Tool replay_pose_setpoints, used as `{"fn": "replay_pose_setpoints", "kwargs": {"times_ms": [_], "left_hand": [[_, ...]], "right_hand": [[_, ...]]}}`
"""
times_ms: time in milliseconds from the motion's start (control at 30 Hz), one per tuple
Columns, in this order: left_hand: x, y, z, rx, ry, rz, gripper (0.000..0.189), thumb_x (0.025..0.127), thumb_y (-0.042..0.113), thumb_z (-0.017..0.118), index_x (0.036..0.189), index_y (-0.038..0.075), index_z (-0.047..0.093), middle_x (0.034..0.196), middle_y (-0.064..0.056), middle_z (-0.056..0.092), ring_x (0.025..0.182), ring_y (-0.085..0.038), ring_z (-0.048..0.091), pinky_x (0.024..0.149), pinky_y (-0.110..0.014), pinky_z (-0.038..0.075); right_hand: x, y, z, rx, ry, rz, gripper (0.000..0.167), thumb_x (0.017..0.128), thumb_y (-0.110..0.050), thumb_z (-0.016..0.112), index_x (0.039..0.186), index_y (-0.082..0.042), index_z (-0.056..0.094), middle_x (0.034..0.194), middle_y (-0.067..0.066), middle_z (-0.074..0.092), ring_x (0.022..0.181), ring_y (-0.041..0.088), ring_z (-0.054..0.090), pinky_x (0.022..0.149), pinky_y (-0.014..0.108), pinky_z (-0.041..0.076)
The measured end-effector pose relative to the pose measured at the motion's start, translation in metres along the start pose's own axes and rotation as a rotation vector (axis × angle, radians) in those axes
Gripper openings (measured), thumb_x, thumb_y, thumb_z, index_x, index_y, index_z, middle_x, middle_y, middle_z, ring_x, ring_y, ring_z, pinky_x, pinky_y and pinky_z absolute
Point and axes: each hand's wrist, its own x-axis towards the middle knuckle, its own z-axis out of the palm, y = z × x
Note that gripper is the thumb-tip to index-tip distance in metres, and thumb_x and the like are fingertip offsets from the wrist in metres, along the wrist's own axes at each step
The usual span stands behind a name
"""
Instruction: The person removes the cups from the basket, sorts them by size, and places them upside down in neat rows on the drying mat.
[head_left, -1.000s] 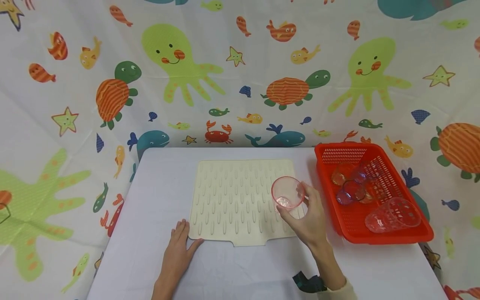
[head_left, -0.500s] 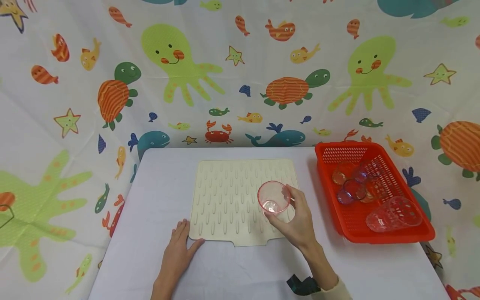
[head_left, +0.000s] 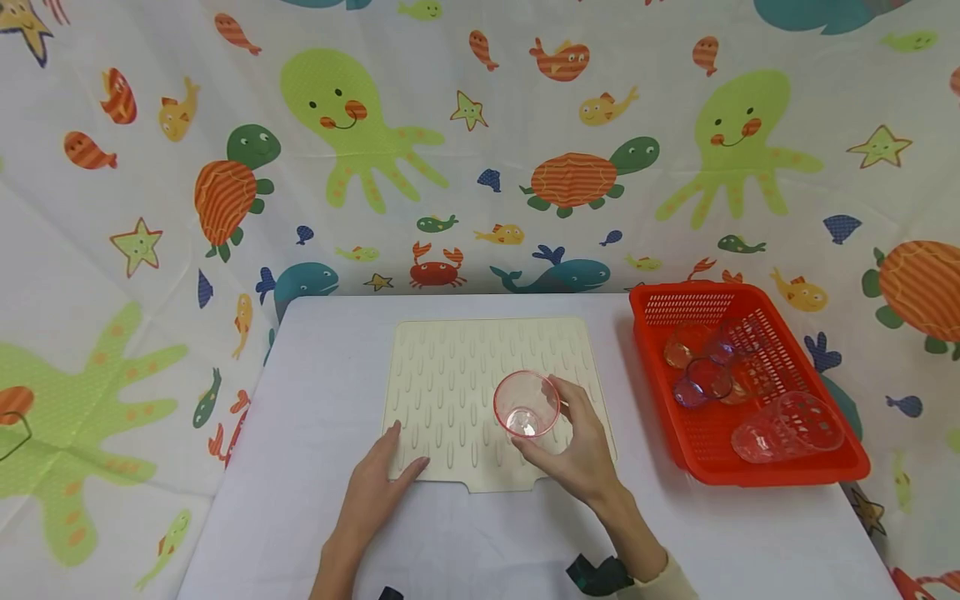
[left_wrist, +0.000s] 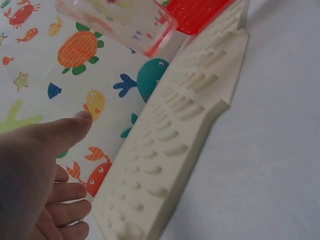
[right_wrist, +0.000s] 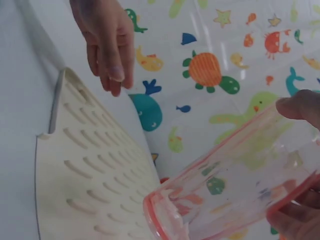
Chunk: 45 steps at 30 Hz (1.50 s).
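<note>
My right hand [head_left: 577, 450] grips a clear tumbler with a pinkish-red tint [head_left: 527, 404], thumb on one side and fingers on the other. The tumbler is held upright over the right half of a cream ridged drainer board [head_left: 442, 375]. In the right wrist view, its thick base [right_wrist: 162, 217] shows low, close over the ridges. At the board's front left corner is my left hand [head_left: 371, 492], its fingers extended and holding nothing. The left wrist view shows that hand [left_wrist: 55, 165] raised beside the board, thumb apart from the loosely bent fingers.
To the right stands a red slotted basket [head_left: 697, 467]. Inside it lie another clear pinkish tumbler [head_left: 787, 429] and several small tinted clear pieces, among them a purple one [head_left: 701, 383]. A sea-animal print curtain hangs behind the white table [head_left: 330, 375].
My right hand has carried the tumbler leftward and slightly nearer across the board. My left hand has come off the board's corner and shifted right and forward.
</note>
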Motion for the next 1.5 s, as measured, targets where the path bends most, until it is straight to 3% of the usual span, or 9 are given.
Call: {"fn": "replay_pose_setpoints", "kwargs": {"times_ms": [267, 400, 600, 833, 1100, 1300, 1500], "left_hand": [[0.003, 0.038, -0.010, -0.162, 0.031, 0.152, 0.080, 0.084, 0.051, 0.078, 0.148, 0.011, 0.050, 0.150, -0.005, 0.055, 0.138, -0.029, 0.053, 0.113, -0.052, 0.048], [0.004, 0.053, -0.017, -0.214, -0.004, 0.222, 0.079, 0.082, 0.050, 0.080, 0.147, 0.018, 0.051, 0.148, 0.004, 0.056, 0.135, -0.019, 0.057, 0.112, -0.051, 0.050], [0.007, 0.071, -0.025, -0.273, -0.072, 0.327, 0.079, 0.080, 0.047, 0.083, 0.149, 0.028, 0.048, 0.148, 0.010, 0.055, 0.135, -0.015, 0.056, 0.110, -0.053, 0.051], [0.013, 0.085, -0.025, -0.350, -0.139, 0.445, 0.085, 0.078, 0.034, 0.087, 0.151, 0.027, 0.045, 0.150, 0.010, 0.053, 0.139, -0.015, 0.052, 0.110, -0.049, 0.052], [0.019, 0.095, -0.022, -0.424, -0.171, 0.495, 0.085, 0.078, 0.040, 0.087, 0.151, 0.026, 0.045, 0.147, 0.005, 0.056, 0.135, -0.016, 0.056, 0.108, -0.042, 0.054], [0.023, 0.100, -0.022, -0.441, -0.188, 0.515, 0.091, 0.073, 0.038, 0.090, 0.150, 0.017, 0.046, 0.146, 0.001, 0.057, 0.133, -0.018, 0.057, 0.108, -0.036, 0.055], [0.024, 0.100, -0.021, -0.438, -0.207, 0.511, 0.094, 0.071, 0.037, 0.092, 0.150, 0.020, 0.046, 0.144, 0.001, 0.058, 0.131, -0.017, 0.057, 0.104, -0.038, 0.058]], "right_hand": [[-0.003, -0.006, 0.003, 0.044, -0.075, 0.014, 0.090, 0.066, -0.019, 0.094, 0.142, -0.007, 0.048, 0.135, 0.011, 0.059, 0.121, 0.021, 0.061, 0.098, 0.051, 0.060], [-0.003, -0.009, 0.004, 0.053, -0.113, -0.003, 0.091, 0.067, -0.020, 0.093, 0.144, -0.009, 0.047, 0.136, 0.010, 0.059, 0.124, 0.022, 0.060, 0.099, 0.051, 0.059], [-0.005, -0.009, 0.007, 0.098, -0.146, -0.059, 0.089, 0.068, -0.016, 0.092, 0.145, -0.010, 0.047, 0.136, 0.013, 0.059, 0.123, 0.027, 0.061, 0.102, 0.048, 0.058], [-0.005, -0.011, 0.009, 0.171, -0.181, -0.101, 0.087, 0.071, -0.018, 0.090, 0.145, -0.010, 0.046, 0.137, 0.013, 0.058, 0.123, 0.028, 0.060, 0.105, 0.043, 0.057], [-0.005, -0.015, 0.010, 0.172, -0.197, -0.129, 0.087, 0.072, -0.023, 0.091, 0.146, -0.010, 0.046, 0.136, 0.013, 0.059, 0.120, 0.029, 0.061, 0.103, 0.041, 0.059], [-0.005, -0.016, 0.008, 0.173, -0.196, -0.136, 0.088, 0.073, -0.025, 0.090, 0.146, -0.009, 0.045, 0.137, 0.011, 0.058, 0.121, 0.030, 0.061, 0.104, 0.039, 0.058], [-0.008, -0.015, 0.009, 0.196, -0.214, -0.138, 0.088, 0.074, -0.023, 0.090, 0.148, -0.010, 0.043, 0.138, 0.012, 0.058, 0.122, 0.031, 0.061, 0.105, 0.040, 0.057]]}}
